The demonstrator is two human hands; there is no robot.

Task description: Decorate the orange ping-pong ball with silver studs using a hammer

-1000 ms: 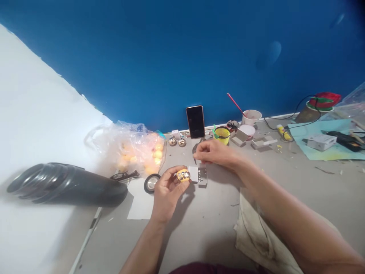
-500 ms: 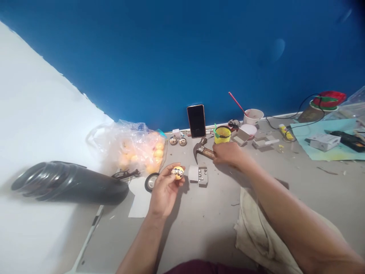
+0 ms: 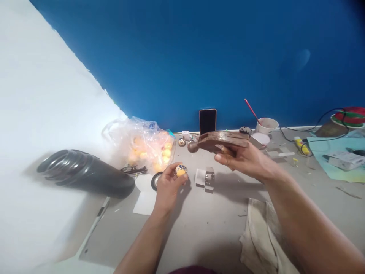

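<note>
My left hand pinches a small yellow-orange ball between thumb and fingers. Shiny silver and dark studs cover the ball's upper side, and a bare orange patch faces me. In my right hand is a claw hammer, lifted off the table with its head toward me; most of the handle is hidden. Between and below the hands lies a small open white box holding several round silver pieces. Just left of my left hand, partly covered, is a black-rimmed round object on white paper.
A clear plastic bag of orange balls lies at the back left, near a dark rolled sheet. A phone leans on the blue wall. To the right are a white cup, a yellow tube and a cloth.
My right hand has lifted the hammer off the table and turned its head toward me. In my left hand the ball has turned, showing a bare patch. The view has shifted left.
</note>
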